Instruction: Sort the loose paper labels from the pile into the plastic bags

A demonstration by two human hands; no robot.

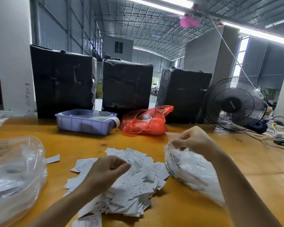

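Note:
A pile of loose white paper labels (134, 182) lies on the orange table (183, 210) in front of me. My left hand (107, 169) hovers over the pile and pinches one label (136, 167) between thumb and fingers. To the right lies a clear plastic bag (192, 171) holding labels; my right hand (193, 140) grips its top edge with curled fingers. A second, larger clear plastic bag (15, 174) with labels sits at the left edge of the table.
A lilac plastic bin (82, 124) and a red plastic bag (146, 122) sit further back. Three black wrapped boxes (126, 84) stand behind them. A black fan (233, 104) and cables (278, 138) occupy the far right.

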